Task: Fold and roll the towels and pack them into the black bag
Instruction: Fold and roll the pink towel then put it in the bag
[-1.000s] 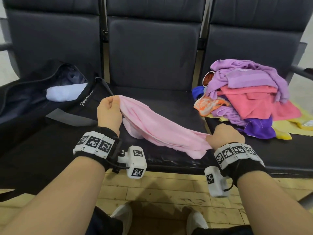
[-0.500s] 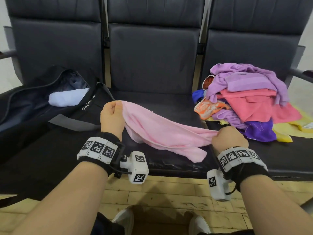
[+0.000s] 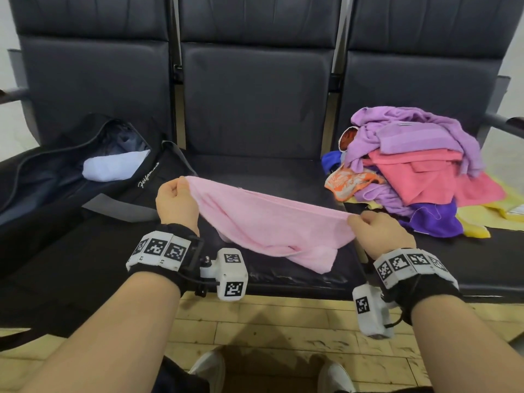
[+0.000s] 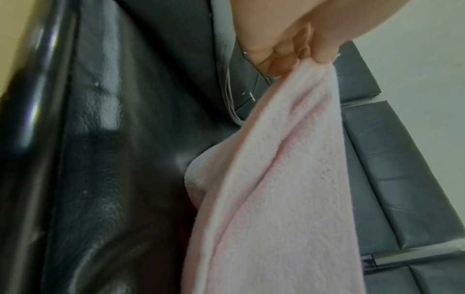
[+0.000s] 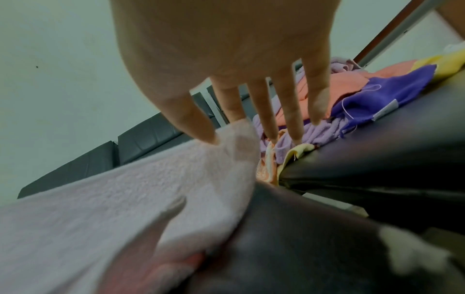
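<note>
In the head view, the left hand (image 3: 176, 204) is curled tight round one end of the pale pink terry towel (image 3: 272, 225), and the right hand (image 3: 380, 232) pinches the other end between thumb and forefinger. The towel hangs stretched between them over the middle black padded seat (image 3: 255, 171), its lower edge sagging onto the cushion, one corner drooping near the seat's front edge. To the left of that seat lies the open black fabric bag (image 3: 56, 194) with a rolled white towel (image 3: 114, 165) already inside; to the right of it sits the loose heap of purple, coral and yellow towels (image 3: 419, 171) yet to be done.

In the left wrist view, the fingers (image 4: 276, 59) are bunched closed on the gathered top edge of the towel (image 4: 276, 189), which falls away in thick folds over the seat.

In the right wrist view, only thumb and index finger nip the towel's corner (image 5: 226, 137); the other three fingers (image 5: 289, 111) are spread straight and hold nothing.

My judgement: that thin two-finger nip is the weak point. Any sharp tug to flatten the cloth could pull the corner free, and the sagging, twisted lower edge could crease into a crooked fold, making a lopsided roll
</note>
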`<state>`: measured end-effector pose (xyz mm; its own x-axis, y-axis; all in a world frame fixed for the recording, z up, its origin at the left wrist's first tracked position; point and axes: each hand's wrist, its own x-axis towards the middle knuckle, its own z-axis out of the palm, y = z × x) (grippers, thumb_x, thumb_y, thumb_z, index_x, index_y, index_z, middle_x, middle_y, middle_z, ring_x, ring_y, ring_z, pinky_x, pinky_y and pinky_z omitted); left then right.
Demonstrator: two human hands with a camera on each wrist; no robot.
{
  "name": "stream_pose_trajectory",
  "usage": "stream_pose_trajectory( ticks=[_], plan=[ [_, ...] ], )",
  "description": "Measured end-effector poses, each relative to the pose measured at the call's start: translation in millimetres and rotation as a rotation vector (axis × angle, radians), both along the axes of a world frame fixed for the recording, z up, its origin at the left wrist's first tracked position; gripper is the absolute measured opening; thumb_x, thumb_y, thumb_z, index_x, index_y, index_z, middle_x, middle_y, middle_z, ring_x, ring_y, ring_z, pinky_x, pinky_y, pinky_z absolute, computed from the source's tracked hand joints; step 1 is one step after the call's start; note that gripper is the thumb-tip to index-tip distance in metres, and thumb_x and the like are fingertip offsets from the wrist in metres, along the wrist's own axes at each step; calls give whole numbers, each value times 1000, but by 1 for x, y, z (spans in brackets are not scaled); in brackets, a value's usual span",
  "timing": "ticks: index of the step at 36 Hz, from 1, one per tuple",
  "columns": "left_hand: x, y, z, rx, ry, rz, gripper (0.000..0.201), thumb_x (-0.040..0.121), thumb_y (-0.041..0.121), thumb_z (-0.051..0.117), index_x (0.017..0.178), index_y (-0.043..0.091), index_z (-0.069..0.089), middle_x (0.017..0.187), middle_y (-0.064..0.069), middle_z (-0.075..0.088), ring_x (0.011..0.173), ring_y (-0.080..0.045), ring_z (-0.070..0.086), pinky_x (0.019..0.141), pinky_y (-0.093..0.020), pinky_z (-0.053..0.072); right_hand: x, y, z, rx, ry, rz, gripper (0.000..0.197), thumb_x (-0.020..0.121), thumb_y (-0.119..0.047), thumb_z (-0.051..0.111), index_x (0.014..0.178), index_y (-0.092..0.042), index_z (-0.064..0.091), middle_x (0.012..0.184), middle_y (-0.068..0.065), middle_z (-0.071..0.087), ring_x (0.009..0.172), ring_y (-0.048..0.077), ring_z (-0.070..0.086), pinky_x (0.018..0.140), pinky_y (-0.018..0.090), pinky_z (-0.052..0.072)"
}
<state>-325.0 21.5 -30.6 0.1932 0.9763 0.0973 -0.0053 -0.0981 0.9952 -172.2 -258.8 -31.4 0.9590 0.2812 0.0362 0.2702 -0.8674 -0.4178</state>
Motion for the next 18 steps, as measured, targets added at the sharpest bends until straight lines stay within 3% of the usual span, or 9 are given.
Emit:
stream_pose_trajectory(
  ticks=[5,9,12,15,18],
  plan=[
    [1,1,-1,-5,31,18,33,100,26,44,120,6,60,121,-10,61,113,-22,55,90,-25,38,5,-2,-6,183,-53,-5,8,88,-25,54,87,-16,55,88,8,57,87,30,53,73,31,36],
    [-1,5,-4,-19,61,20,34,100,26,42,120,6,60,121,-11,62,113,-25,55,92,-28,39,11,-1,-6,431,-95,22,11,89,-14,60,83,-5,58,78,12,59,82,28,52,68,27,28],
    [-2,4,-4,-24,55,12,35,99,25,41,118,4,61,117,-13,62,111,-27,56,93,-30,40,12,1,-2,544,-98,18,13,90,-15,60,90,-2,61,83,17,65,87,33,59,74,32,39],
    [-3,2,-2,-38,21,-18,33,98,26,44,119,6,60,115,-7,61,106,-21,56,92,-29,41,9,1,3,602,-116,32,7,93,-11,55,98,-6,54,90,22,62,89,36,58,72,29,34],
    [-4,1,2,10,4,-60,27,96,25,48,115,10,61,110,-6,63,104,-23,59,98,-37,47,6,1,6,613,-172,15,33,95,-6,51,127,-4,45,112,22,59,101,34,56,79,28,36]
  ],
)
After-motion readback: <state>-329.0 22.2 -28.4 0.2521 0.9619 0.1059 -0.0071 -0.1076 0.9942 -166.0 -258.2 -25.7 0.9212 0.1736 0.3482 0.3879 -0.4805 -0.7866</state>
